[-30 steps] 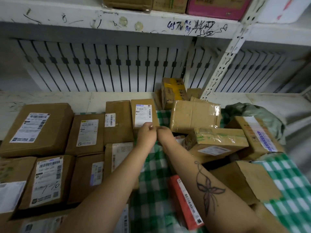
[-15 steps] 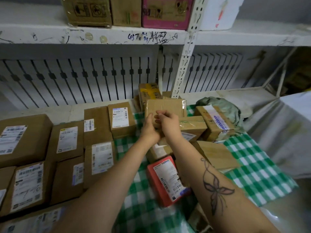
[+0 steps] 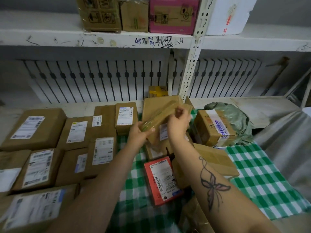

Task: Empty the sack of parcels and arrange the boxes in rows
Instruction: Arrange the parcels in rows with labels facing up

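A taped brown box [image 3: 161, 117] is lifted and tilted above the pile on the green-and-white checked sack [image 3: 262, 179]. My left hand [image 3: 138, 133] grips its lower left end, and my right hand [image 3: 179, 122] holds its upper right side. Under and around it lie loose parcels: a larger brown box [image 3: 156, 105] behind, a red box [image 3: 162, 179] in front, a flat brown box [image 3: 213, 158] and a box with blue-printed tape [image 3: 213, 127] on the right. On the left, several labelled brown boxes [image 3: 79, 132] lie in rows.
A white shelf post [image 3: 190, 71] rises just behind the pile. The upper shelf carries brown boxes [image 3: 101, 14] and a pink box [image 3: 173, 15]. A crumpled green bag [image 3: 235, 118] lies at the right, with grey sheeting [image 3: 286, 140] beyond it. A yellow-taped box [image 3: 158, 91] stands at the back.
Both hands have taken hold of the taped brown box and lifted it off the pile, tilting it. The view has swung to the right and up.
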Demonstrator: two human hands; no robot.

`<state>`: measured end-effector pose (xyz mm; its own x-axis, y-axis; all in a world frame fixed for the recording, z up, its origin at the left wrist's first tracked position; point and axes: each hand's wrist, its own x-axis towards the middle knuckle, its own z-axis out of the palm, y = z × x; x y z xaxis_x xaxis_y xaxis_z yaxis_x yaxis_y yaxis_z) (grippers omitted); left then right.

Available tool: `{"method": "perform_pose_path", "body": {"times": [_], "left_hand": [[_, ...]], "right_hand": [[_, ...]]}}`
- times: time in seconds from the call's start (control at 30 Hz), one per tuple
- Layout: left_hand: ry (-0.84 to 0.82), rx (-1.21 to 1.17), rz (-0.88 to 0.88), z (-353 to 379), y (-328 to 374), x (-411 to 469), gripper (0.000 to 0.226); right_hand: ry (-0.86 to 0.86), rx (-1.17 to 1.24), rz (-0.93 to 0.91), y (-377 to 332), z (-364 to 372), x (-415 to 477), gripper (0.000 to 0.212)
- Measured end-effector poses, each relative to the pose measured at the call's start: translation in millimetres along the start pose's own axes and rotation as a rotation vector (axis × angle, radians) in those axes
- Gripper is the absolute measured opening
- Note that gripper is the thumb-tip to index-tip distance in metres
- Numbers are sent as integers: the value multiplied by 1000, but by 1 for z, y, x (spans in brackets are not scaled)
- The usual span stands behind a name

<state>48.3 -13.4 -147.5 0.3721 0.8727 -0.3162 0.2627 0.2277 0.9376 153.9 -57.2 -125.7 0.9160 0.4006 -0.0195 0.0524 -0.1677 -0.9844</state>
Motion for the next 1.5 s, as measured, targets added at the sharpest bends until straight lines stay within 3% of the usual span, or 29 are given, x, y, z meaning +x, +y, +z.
{"method": "perform_pose_path", "body": {"times": [0.23,0.33,0.4,0.5,0.63,0.83,0.97,1.17,1.5], "left_hand": [[79,-570,-224,-44,-19,-7,34],[142,-625,-259,-52,-26,-14,31],[187,-564,-325,-53,-33,-16,37],[190,-379,-420,-60,-46,-15,41],[120,-323,-513,-69,-54,-13,20],[173,-306,-511,-74,-59,-3,20],[101,-18,-517,-72,-62,-2,26],[135,317,-496,-77,-60,-6,28],[140,388,-432,-84,-61,-6,19]], "right_hand": [[-182,-276,213,12,28,-16,79],[-436,-174,340,21,42,-25,60],[-541,-215,363,27,50,-30,46],[-576,-313,362,41,61,-34,46],[-579,-421,314,53,67,-34,48],[-629,-474,302,59,79,-35,42],[-600,-471,344,64,78,-35,37],[-609,-525,375,63,78,-31,58],[-650,-370,365,78,73,-35,37]]}}
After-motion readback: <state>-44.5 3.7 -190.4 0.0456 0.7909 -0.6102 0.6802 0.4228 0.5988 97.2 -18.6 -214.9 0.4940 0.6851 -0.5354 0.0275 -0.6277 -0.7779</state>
